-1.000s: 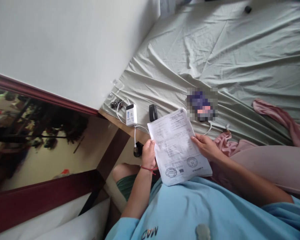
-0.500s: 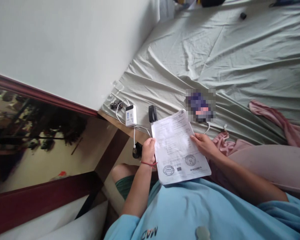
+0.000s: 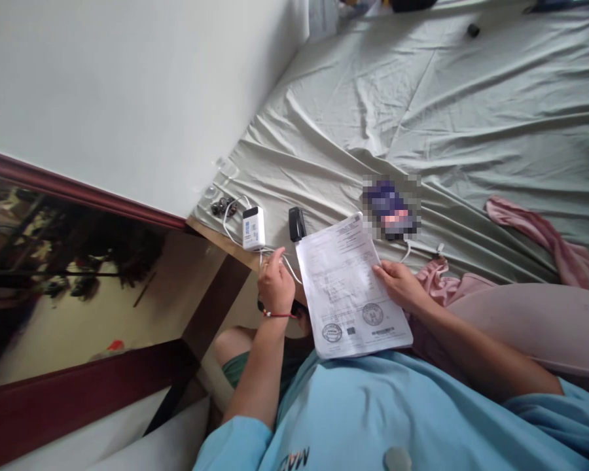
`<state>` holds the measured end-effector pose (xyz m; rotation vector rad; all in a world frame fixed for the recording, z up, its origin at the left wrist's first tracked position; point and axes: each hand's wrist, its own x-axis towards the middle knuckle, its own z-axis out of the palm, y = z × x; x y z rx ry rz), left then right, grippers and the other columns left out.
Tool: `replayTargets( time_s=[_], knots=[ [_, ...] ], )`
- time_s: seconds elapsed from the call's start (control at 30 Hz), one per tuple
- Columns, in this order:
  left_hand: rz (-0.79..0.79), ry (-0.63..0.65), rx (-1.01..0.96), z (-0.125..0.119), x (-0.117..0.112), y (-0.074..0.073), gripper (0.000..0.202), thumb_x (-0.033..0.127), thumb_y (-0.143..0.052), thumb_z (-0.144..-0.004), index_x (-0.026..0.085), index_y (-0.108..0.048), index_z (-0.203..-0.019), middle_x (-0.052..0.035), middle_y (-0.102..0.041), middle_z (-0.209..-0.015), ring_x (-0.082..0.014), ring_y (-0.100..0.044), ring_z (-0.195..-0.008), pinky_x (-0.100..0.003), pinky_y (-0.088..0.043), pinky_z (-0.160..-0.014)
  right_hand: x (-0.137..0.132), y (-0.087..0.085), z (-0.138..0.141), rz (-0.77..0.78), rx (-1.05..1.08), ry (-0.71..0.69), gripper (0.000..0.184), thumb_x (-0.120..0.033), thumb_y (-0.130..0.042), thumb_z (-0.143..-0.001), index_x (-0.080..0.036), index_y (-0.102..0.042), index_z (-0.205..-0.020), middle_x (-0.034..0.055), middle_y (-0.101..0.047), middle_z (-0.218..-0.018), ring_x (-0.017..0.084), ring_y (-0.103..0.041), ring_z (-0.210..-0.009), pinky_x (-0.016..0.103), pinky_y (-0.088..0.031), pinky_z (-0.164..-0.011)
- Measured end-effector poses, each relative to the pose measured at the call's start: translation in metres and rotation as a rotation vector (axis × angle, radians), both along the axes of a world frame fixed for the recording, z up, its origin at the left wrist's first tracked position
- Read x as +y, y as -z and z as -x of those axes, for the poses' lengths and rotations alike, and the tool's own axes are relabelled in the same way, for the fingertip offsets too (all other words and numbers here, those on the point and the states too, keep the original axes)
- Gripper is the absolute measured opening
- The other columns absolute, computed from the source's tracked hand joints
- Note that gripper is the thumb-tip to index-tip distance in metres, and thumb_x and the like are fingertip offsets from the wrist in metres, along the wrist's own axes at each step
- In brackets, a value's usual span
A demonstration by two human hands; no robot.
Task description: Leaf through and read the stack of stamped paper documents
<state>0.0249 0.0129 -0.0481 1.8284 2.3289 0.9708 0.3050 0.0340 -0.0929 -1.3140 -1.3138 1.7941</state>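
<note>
One light-blue fabric shirt (image 3: 343,412) fills the nearest part of the view, with dark-green cloth shorts (image 3: 235,367) showing on the left over a bent leg. A rectangular white printed document (image 3: 353,288), bearing two round dark stamps near its lower end, lies tilted above the lap, its bottom edge meeting the shirt. The right hand (image 3: 397,281) has the document's right edge clamped between thumb and fingers. The left hand (image 3: 276,284), with a thin red string bracelet (image 3: 279,315) at its wrist, is raised just beside the document's left edge and off it; whether its fingers are together or apart cannot be told. Beyond that hand, a white box-shaped device (image 3: 253,229) with blue print and a dark end rests near the bed's edge, a thin white cable (image 3: 292,268) running beside it. A glossy black oblong case (image 3: 297,224) sits just past the document's upper left corner. Past its upper right corner lies a dark flat device (image 3: 387,206), blurred by pixelation. Farther out, a wrinkled pale-green bedsheet (image 3: 451,131) stretches away to a small black object (image 3: 473,30), too small to identify.
</note>
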Motion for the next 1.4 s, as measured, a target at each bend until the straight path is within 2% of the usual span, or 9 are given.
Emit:
replayTargets(
  time_s=[0.13,0.33,0.6,0.9,1.0,1.13,1.23,1.3,1.4],
  knots=[
    [-0.021,0.224,0.112,0.009,0.026,0.007,0.062,0.003,-0.037,-0.085,0.016,-0.060,-0.140,-0.0080,-0.056,-0.145,-0.0238,-0.046,-0.140,-0.041,-0.030,-0.119,0.000,0.001,0.000,-0.026,-0.018,-0.001,0.041,-0.059,-0.052,-0.084,-0.019,-0.055,-0.075,0.0024,-0.060,-0.070,0.016,-0.053,-0.062,0.026,-0.040,-0.054],
    [0.233,0.296,0.231,0.020,0.042,0.019,0.065,0.001,-0.037,-0.082,0.017,-0.061,-0.140,-0.0092,-0.053,-0.146,-0.0273,-0.048,-0.139,-0.052,-0.025,-0.119,0.000,0.000,0.000,-0.027,-0.024,-0.010,0.039,-0.056,-0.051,-0.087,-0.018,-0.057,-0.078,0.0030,-0.062,-0.070,0.016,-0.054,-0.061,0.027,-0.041,-0.054],
    [0.232,0.297,0.239,0.013,0.035,0.025,0.060,0.003,-0.038,-0.086,0.020,-0.060,-0.139,-0.0095,-0.052,-0.147,-0.0276,-0.051,-0.137,-0.055,-0.007,-0.123,0.000,0.002,-0.002,-0.046,-0.065,-0.018,0.041,-0.058,-0.050,-0.089,-0.019,-0.057,-0.078,0.0032,-0.062,-0.072,0.017,-0.054,-0.063,0.027,-0.041,-0.054],
    [0.214,0.267,0.134,0.019,0.040,0.020,0.061,0.005,-0.037,-0.084,0.018,-0.060,-0.139,-0.0090,-0.051,-0.148,-0.0262,-0.049,-0.138,-0.051,-0.022,-0.120,-0.010,-0.011,-0.002,-0.187,0.064,-0.094,0.043,-0.059,-0.047,-0.095,-0.019,-0.060,-0.086,0.0030,-0.060,-0.073,0.016,-0.053,-0.065,0.026,-0.043,-0.057],
    [0.132,0.219,-0.044,0.023,0.035,0.017,0.049,0.017,-0.041,-0.092,0.013,-0.061,-0.137,-0.0132,-0.053,-0.147,-0.0265,-0.047,-0.139,-0.044,-0.031,-0.118,-0.014,-0.020,-0.008,-0.234,0.134,-0.200,0.044,-0.059,-0.047,-0.096,-0.020,-0.065,-0.091,0.0036,-0.062,-0.075,0.016,-0.054,-0.065,0.026,-0.044,-0.057],
    [0.015,-0.050,-0.398,0.016,0.017,0.006,0.049,0.049,-0.055,-0.096,0.014,-0.064,-0.129,-0.0166,-0.067,-0.124,-0.0274,-0.064,-0.112,-0.039,-0.049,-0.098,-0.015,-0.023,-0.014,-0.153,0.301,-0.228,0.047,-0.061,-0.051,-0.095,-0.018,-0.068,-0.104,0.0043,-0.064,-0.082,0.016,-0.056,-0.068,0.025,-0.046,-0.058],
    [-0.097,0.068,-0.920,0.001,-0.002,-0.004,0.048,0.056,-0.061,-0.092,0.015,-0.064,-0.117,-0.0124,-0.070,-0.112,-0.0240,-0.067,-0.104,-0.035,-0.054,-0.090,-0.014,-0.020,-0.014,-0.054,0.378,-0.141,0.048,-0.062,-0.056,-0.092,-0.018,-0.068,-0.107,0.0025,-0.062,-0.078,0.013,-0.053,-0.062,0.023,-0.043,-0.053],
    [-0.042,0.107,-1.223,-0.010,-0.016,-0.007,0.048,0.056,-0.065,-0.089,0.016,-0.065,-0.117,-0.0117,-0.070,-0.116,-0.0237,-0.067,-0.107,-0.035,-0.055,-0.091,-0.013,-0.017,-0.012,-0.007,0.404,-0.057,0.047,-0.062,-0.059,-0.090,-0.019,-0.067,-0.106,0.0018,-0.062,-0.076,0.012,-0.051,-0.058,0.022,-0.041,-0.050],
    [0.193,-0.036,-1.441,-0.023,-0.036,-0.003,0.053,0.060,-0.076,-0.077,0.015,-0.071,-0.104,-0.0100,-0.074,-0.097,-0.0251,-0.071,-0.092,-0.036,-0.058,-0.082,-0.010,-0.017,-0.008,0.007,0.414,0.037,0.046,-0.063,-0.062,-0.088,-0.019,-0.065,-0.101,0.0014,-0.062,-0.076,0.012,-0.051,-0.058,0.022,-0.040,-0.049]
  ],
)
